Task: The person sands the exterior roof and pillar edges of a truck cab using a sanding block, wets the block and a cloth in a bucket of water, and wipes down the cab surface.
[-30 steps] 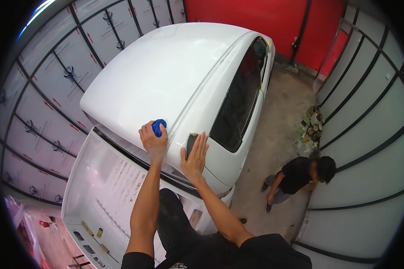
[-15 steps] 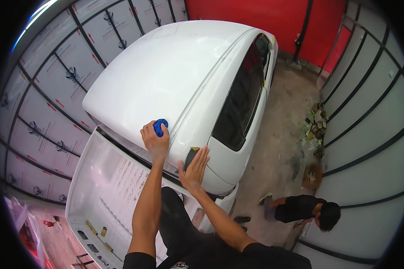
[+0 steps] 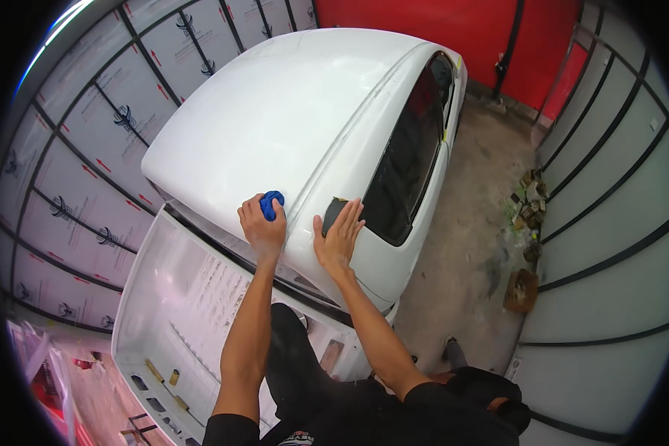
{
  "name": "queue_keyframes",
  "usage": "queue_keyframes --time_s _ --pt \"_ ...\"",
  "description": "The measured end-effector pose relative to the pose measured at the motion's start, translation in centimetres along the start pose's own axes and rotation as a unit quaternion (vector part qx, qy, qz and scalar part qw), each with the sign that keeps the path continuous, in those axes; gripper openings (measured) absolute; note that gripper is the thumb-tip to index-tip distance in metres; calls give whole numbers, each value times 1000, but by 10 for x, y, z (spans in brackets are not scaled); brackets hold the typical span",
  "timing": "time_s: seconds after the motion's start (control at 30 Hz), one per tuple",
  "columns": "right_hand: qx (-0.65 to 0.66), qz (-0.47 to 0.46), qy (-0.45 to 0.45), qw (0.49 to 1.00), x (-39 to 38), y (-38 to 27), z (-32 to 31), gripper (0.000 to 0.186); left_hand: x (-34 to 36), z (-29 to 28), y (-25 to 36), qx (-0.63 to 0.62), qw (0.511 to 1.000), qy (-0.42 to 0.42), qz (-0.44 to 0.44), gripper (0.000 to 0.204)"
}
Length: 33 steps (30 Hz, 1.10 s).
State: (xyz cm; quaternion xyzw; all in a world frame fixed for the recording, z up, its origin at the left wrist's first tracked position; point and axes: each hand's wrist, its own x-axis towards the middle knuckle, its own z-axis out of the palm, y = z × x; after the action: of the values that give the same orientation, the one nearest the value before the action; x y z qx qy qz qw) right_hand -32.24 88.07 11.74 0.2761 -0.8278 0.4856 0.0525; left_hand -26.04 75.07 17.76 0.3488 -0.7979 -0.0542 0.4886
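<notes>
Right hand point(image 3: 339, 242), flat over dark-grey curved pad point(image 3: 335, 216): contact advanced along glossy white car body point(image 3: 275, 123). Left hand point(image 3: 263, 229): clasped crumpled blue cloth point(image 3: 272, 204).

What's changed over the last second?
The right hand and dark pad moved back, then forward along the white cab's side, ending farther forward. The co-worker moved toward the picture's lower edge. Nothing was grasped or released; the left hand stays at the blue cloth.
</notes>
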Motion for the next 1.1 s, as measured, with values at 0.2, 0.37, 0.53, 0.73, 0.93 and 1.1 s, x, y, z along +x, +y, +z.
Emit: queue_keyframes --time_s 0.2,0.37,0.53,0.73,0.93,1.1 --pt "12 9 -26 1000 -87 -15 11 98 1 -5 -13 18 1000 -3 -2 29" --pt "-3 15 -5 1000 -5 0 -4 90 2 -2 4 6 1000 -7 6 29" --pt "60 -11 -21 998 -103 -20 5 87 1 -2 -12 27 1000 12 11 27" --pt "-32 -48 -30 998 18 -13 -5 82 -1 -2 0 7 1000 -2 -2 29" --pt "-18 -96 -40 994 -93 -27 2 79 -1 -7 -5 12 1000 4 1 30" --pt "-67 -99 -52 991 7 -26 -8 75 0 -4 2 5 1000 4 -1 30"
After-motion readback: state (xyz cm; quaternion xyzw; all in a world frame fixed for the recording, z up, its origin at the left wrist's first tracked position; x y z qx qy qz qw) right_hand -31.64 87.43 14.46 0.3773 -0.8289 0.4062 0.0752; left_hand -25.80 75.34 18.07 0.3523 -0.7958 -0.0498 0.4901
